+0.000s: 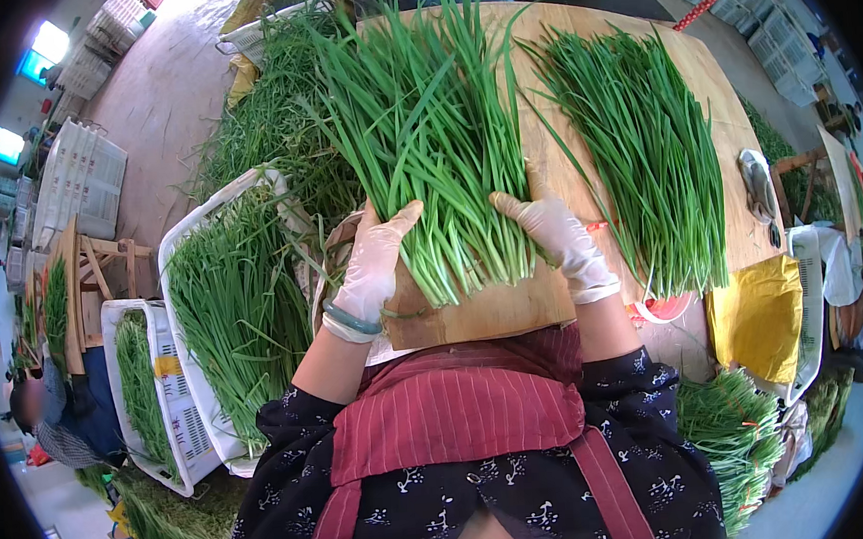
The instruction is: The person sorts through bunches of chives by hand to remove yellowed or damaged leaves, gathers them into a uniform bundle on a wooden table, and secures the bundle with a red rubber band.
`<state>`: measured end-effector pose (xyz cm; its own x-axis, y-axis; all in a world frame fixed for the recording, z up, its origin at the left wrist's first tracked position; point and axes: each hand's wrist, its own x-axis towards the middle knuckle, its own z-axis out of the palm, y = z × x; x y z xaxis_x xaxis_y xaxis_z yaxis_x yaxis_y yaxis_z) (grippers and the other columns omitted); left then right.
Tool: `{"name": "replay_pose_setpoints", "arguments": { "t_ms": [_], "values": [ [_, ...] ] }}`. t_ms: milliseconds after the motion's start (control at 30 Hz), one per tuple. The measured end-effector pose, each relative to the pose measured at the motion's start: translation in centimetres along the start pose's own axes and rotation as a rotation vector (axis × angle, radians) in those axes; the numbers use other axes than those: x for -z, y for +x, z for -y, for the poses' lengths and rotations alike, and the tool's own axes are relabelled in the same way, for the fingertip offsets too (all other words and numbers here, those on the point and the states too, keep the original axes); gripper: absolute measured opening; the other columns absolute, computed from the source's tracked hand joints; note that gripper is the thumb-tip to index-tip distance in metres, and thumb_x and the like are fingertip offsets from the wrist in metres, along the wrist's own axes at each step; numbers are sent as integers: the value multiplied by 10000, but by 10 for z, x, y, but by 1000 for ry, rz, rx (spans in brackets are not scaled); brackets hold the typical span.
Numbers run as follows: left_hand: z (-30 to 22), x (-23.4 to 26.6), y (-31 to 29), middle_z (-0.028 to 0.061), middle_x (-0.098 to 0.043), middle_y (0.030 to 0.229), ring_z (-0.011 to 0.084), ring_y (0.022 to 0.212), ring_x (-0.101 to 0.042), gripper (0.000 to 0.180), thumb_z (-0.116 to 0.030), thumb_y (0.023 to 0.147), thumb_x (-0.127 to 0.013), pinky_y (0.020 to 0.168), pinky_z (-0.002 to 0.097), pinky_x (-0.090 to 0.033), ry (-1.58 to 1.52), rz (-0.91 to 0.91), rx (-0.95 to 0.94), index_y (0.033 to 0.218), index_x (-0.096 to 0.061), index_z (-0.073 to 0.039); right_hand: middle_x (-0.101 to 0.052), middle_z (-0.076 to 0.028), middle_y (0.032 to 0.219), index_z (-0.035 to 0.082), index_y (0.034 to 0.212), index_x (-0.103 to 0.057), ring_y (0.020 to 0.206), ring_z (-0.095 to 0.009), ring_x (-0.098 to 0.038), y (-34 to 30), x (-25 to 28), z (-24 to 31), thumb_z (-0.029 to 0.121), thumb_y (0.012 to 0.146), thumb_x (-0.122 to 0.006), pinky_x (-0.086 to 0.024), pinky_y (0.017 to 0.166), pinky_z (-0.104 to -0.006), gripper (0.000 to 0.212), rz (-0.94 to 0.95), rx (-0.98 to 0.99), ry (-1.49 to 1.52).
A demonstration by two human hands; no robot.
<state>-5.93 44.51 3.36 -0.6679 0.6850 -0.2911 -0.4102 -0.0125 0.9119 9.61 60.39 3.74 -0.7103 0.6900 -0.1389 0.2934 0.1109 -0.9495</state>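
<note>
Between my gloved hands stands a thick bunch of garlic chives (445,160), pale cut ends toward me and green leaves fanning away over the wooden board (513,309). My left hand (376,258) is wrapped round the bunch's left side, thumb on top. From the right, my right hand (558,232) presses in with its thumb on the stems; its other fingers are partly hidden. Both hands wear thin whitish gloves, and a greyish-green bangle circles my left wrist. A second pile of garlic chives (646,148) lies on the board to the right, apart from my hands.
To my left, a white crate (167,231) holds more chives, with a smaller white crate (178,404) beyond it. Loose greens (274,121) heap along the board's left edge. A yellow sack (759,319) hangs at the right. Another person (60,421) is at far left.
</note>
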Motion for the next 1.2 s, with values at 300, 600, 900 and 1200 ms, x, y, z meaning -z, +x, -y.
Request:
{"name": "replay_pose_setpoints", "arguments": {
  "t_ms": [300,600,900,1200],
  "values": [
    [-9,-9,-9,150,-585,1073,189,986,-550,1043,-73,788,-648,968,307,-341,106,-62,64,1377,209,-148,-591,-153,903,70,1036,-570,788,-323,-594,-36,4,41,394,701,-685,-473,692,-404,480,-307,442,-748],
    [6,5,-1,200,-221,1388,241,1156,-383,1051,-39,718,-676,985,321,-323,293,-144,-69,1409,110,-142,-551,-44,821,153,862,-604,755,-223,-566,-55,-23,30,162,711,-581,-441,660,-355,153,-169,568,-1084],
    [16,-23,0,251,-95,1423,393,1298,-186,1300,-211,520,-845,1060,402,-209,1002,-237,-405,1410,102,-158,-558,-19,706,151,684,-615,728,-201,-559,-66,-42,5,183,683,-592,-401,703,-347,39,19,629,-1169],
    [11,7,-6,175,-84,1459,249,1322,-185,1056,84,647,-653,1058,297,-204,523,28,-336,1427,18,-153,-653,-63,787,59,804,-665,727,-221,-619,-108,33,61,121,700,-676,-463,668,-302,121,875,181,-356]
  ]
}}
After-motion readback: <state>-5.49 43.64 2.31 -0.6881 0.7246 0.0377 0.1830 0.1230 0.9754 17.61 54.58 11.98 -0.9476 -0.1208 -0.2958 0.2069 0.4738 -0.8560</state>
